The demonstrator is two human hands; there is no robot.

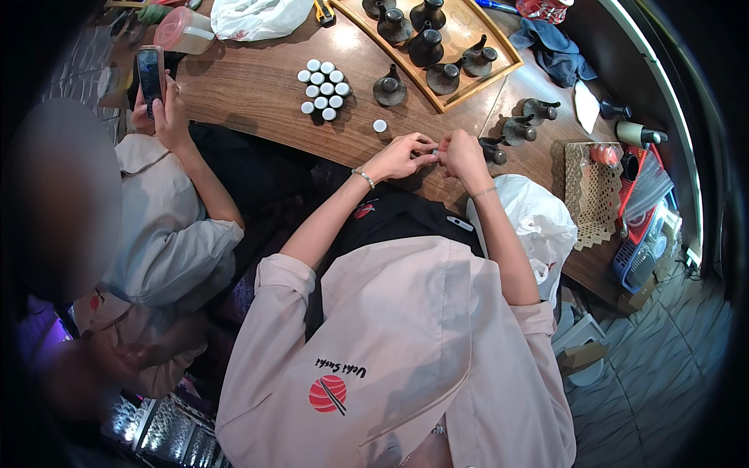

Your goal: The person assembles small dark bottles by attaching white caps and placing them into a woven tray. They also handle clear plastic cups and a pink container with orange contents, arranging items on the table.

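Beige cloth fills the 6 o'clock side from the hands: the person's shirt [398,296], its chest bearing dark script lettering beside a round red emblem [328,394] crossed by two dark sticks, at 7 o'clock. A smaller red mark [363,210] shows on black cloth at 8 o'clock.

The left hand [406,157] and right hand [462,157] meet at the near edge of the brown wood-grain table [242,86], fingertips pinched together on a small item [434,151], pale or greyish; the fingers hide too much to tell exactly what it is.

The table's near edge runs away toward 9 o'clock. Wood surface lies between the hands and a lone white cap [380,125] at 10 o'clock; farther that way, white-capped bottles [321,90] stand bunched. One rounded, narrow-necked black jug [388,91] sits at 11 o'clock. At 12, a raised-rim wooden tray [511,65] holds more such jugs. Three dark jugs [516,131] stand near the right hand, between 2 and 3.

A crumpled white plastic bag [532,222] lies at 4 o'clock, beyond it a lacy perforated basket [587,222]. Between 9 and 10, a co-worker [168,226] holds up a phone [150,78].
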